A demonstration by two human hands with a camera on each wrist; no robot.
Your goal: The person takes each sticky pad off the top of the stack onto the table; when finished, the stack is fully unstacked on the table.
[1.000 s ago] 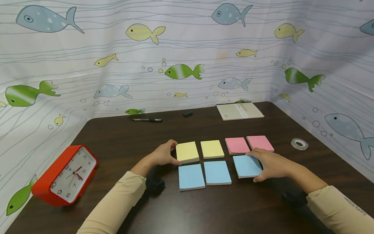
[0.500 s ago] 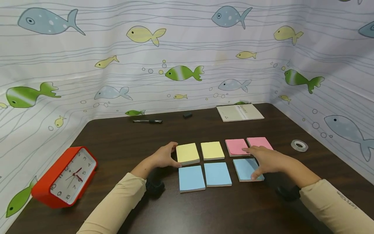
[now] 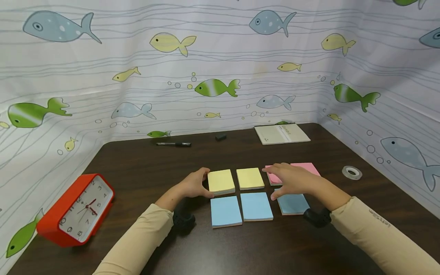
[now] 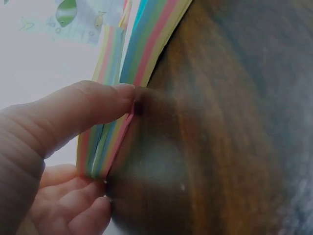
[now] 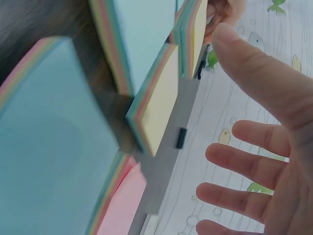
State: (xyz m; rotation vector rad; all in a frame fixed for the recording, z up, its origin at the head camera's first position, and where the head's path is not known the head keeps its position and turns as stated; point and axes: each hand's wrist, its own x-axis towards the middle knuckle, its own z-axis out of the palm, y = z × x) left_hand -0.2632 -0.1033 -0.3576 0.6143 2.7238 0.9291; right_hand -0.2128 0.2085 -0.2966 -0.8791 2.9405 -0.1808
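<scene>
My left hand [image 3: 193, 185] holds the left yellow sticky note pad [image 3: 221, 181] at its left side; the left wrist view shows thumb and fingers about the striped pad edge [image 4: 103, 147]. My right hand [image 3: 295, 179] is spread above the table with nothing in its grasp. It partly covers the left pink pad [image 3: 272, 178] and the right blue pad [image 3: 293, 204]. Another yellow pad [image 3: 250, 178] lies to the left of its fingertips. Two more blue pads, the left one [image 3: 226, 211] and the middle one [image 3: 256, 206], lie in the front row. A second pink pad [image 3: 307, 168] shows behind my right hand.
A red alarm clock [image 3: 77, 210] stands at the left. Along the back lie a pen [image 3: 173, 144], a small black block [image 3: 221, 136] and a notebook [image 3: 282, 133]. A roll of tape [image 3: 352, 173] lies at the right. A fish-print curtain [image 3: 213, 57] surrounds the table.
My right hand has let go of the right blue pad, lifted off it and moved left over the pink pad. The left hand stays at the yellow pad.
</scene>
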